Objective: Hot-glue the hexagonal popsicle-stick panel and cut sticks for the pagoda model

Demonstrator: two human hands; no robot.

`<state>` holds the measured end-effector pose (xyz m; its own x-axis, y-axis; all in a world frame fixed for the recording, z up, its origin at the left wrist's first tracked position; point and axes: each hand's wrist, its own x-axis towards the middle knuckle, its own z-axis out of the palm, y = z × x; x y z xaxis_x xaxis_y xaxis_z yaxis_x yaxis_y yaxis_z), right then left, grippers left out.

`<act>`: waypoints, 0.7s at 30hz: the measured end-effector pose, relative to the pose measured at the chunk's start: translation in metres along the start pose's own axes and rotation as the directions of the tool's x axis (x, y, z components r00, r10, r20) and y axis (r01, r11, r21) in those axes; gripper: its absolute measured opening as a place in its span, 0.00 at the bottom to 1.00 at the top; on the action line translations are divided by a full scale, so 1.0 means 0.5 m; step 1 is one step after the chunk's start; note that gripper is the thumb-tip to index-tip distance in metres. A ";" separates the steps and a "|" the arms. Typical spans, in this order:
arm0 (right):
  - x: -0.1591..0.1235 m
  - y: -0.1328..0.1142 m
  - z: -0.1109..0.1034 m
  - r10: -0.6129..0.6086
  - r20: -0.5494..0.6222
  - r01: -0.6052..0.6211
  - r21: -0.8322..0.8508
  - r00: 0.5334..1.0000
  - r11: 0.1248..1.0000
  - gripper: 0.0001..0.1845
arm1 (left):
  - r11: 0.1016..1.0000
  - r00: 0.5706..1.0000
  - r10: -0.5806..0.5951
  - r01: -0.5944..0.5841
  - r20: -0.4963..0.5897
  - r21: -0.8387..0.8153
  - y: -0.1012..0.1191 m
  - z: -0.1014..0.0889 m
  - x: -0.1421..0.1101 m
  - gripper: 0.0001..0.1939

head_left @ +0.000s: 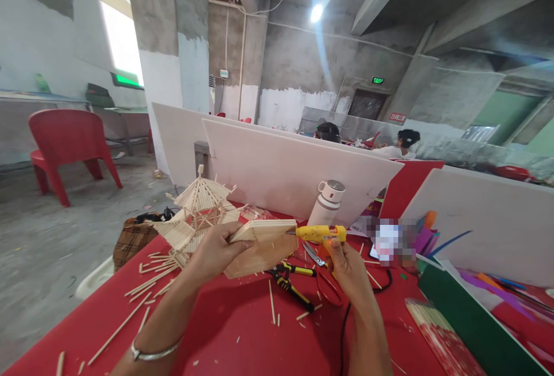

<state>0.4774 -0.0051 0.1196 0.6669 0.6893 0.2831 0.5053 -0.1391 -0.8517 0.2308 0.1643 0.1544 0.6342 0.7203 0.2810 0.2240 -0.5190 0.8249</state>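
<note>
My left hand [223, 249] grips a pale wooden box-like piece with angled corners [264, 249], held tilted above the table. My right hand [346, 266] is wrapped round a yellow hot glue gun [318, 233]. The gun's nozzle is at the right edge of the wooden piece; whether it touches is hard to tell. Behind my left hand stands a model pavilion built of thin wooden sticks [201, 209]. Below the wooden piece lie black-and-yellow pliers [294, 286], and red-handled scissors [326, 284] lie partly behind my right hand.
Loose sticks [121, 327] are scattered over the red table [242, 335]. A white bottle [326, 203] stands before a white partition [294, 162]. To the right are a green box [467, 312] and a pack of sticks [445, 335]. The gun's black cord [344, 335] runs toward me.
</note>
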 end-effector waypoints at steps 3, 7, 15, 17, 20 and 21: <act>-0.001 0.001 -0.004 -0.010 -0.035 0.011 0.031 0.999 0.999 0.36 | 1.000 1.000 -0.006 0.006 -0.014 0.014 -0.006 -0.006 0.001 0.14; -0.007 -0.008 -0.009 0.011 -0.033 -0.007 0.134 0.999 0.991 0.38 | 0.999 1.000 -0.004 0.005 -0.020 0.052 -0.007 -0.010 0.002 0.14; -0.015 -0.039 0.007 -0.041 -0.046 0.045 0.084 0.998 0.995 0.37 | 0.995 0.997 0.057 -0.061 0.046 0.076 0.009 0.006 -0.004 0.16; -0.017 -0.045 0.012 -0.048 -0.044 0.051 0.062 0.998 0.997 0.36 | 0.996 0.997 0.054 -0.058 0.060 0.067 0.013 0.012 -0.005 0.16; -0.019 -0.049 0.020 -0.055 -0.032 0.056 0.042 0.998 0.998 0.36 | 0.998 0.997 0.040 -0.043 0.070 0.048 0.017 0.016 -0.006 0.16; -0.020 -0.050 0.024 -0.064 -0.032 0.065 0.034 0.997 0.997 0.36 | 0.998 0.998 0.033 -0.036 0.062 0.046 0.018 0.016 -0.006 0.15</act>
<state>0.4517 -0.0001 0.1329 0.6499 0.6741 0.3510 0.5288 -0.0693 -0.8459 0.2370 0.1536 0.1570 0.6859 0.6728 0.2773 0.2345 -0.5651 0.7910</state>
